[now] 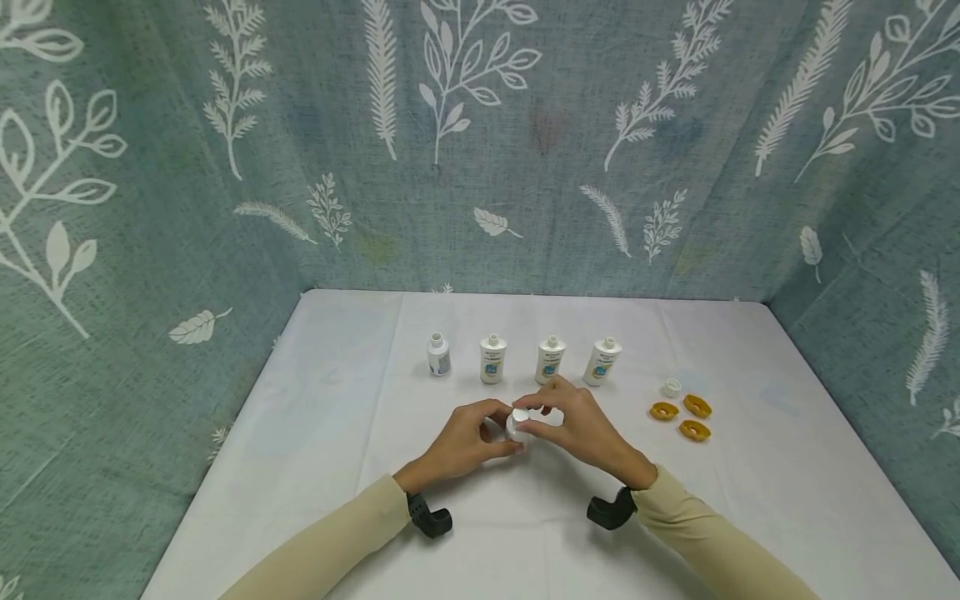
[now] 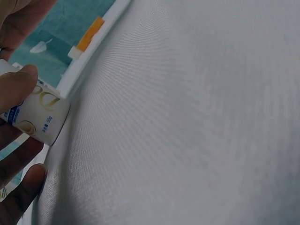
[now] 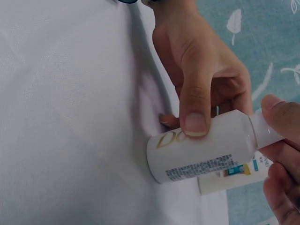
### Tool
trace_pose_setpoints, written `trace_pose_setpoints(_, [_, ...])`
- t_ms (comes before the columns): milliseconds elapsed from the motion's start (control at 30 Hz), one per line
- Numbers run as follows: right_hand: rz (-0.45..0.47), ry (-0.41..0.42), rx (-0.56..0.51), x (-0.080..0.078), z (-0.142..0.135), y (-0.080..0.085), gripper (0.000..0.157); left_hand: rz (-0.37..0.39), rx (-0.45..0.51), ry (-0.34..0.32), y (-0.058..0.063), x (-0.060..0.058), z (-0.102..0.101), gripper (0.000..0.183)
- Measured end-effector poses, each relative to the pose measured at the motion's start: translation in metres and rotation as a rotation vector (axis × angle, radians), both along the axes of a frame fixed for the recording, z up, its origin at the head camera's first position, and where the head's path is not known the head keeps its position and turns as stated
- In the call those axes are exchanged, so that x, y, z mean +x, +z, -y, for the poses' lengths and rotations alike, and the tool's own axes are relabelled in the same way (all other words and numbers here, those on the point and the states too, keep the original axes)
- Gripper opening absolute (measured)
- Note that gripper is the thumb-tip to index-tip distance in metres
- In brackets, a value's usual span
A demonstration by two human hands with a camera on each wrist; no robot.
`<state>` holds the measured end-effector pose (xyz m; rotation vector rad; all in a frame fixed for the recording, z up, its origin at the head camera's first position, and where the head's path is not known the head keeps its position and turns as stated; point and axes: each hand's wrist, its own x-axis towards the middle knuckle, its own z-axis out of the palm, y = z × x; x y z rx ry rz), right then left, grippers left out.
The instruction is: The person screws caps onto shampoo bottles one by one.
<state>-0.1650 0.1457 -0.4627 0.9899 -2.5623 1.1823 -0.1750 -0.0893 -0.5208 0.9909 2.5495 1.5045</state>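
Note:
A small white bottle (image 3: 201, 154) with gold lettering stands between the two hands at the middle of the table. My left hand (image 1: 465, 437) grips its body, thumb on one side and fingers on the other. At the top, thumb and fingers of my right hand (image 1: 573, 421) pinch the white cap (image 3: 266, 133). The bottle's base is close to the cloth in the right wrist view. In the left wrist view, its printed side shows beneath the left thumb (image 2: 18, 86).
Behind the hands stand several white bottles in a row; the leftmost bottle (image 1: 438, 356) is smaller and has an uncovered neck. To the right lie a white cap (image 1: 671, 387) and three orange oval pieces (image 1: 694, 431). White cloth (image 1: 315, 417) covers the table, with patterned curtains (image 1: 480, 208) around it.

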Motion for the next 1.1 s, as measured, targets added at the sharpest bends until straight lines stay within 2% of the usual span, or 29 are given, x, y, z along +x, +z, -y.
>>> trace_pose_setpoints(233, [0.003,-0.038,-0.015,0.0025,0.0025,0.0007,0.030,-0.009,0.005,0.004,-0.0006,-0.0001,-0.0010,0.040])
trace_pose_setpoints(567, [0.055,0.073,0.020,-0.0017,-0.0047,0.0028,0.030,0.013,-0.011,0.015,0.0016,-0.0002,-0.0001,0.041])
trace_pose_setpoints(933, [0.003,-0.018,0.008,-0.0039,-0.0001,-0.0006,0.027,0.003,-0.010,0.027,0.0010,0.0016,-0.0015,0.038])
trace_pose_setpoints(1100, [0.023,-0.017,0.002,-0.0029,0.0003,0.0003,0.029,-0.008,-0.011,0.033,0.0015,0.0010,-0.0011,0.037])
